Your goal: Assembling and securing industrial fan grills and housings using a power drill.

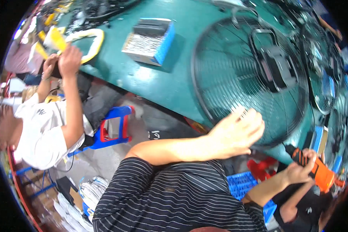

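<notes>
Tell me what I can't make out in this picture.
All in the head view:
Left hand: fingers hide anything it may grip.
Orange tool: middle partly covered by the right hand.
Fan: part of its rim, behind the left hand.
Small pieces in the box: too small to count.

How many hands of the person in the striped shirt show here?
2: the left hand is by the near edge of the round black fan guard; contact is unclear. The right hand grips an orange-and-black power tool.
</notes>
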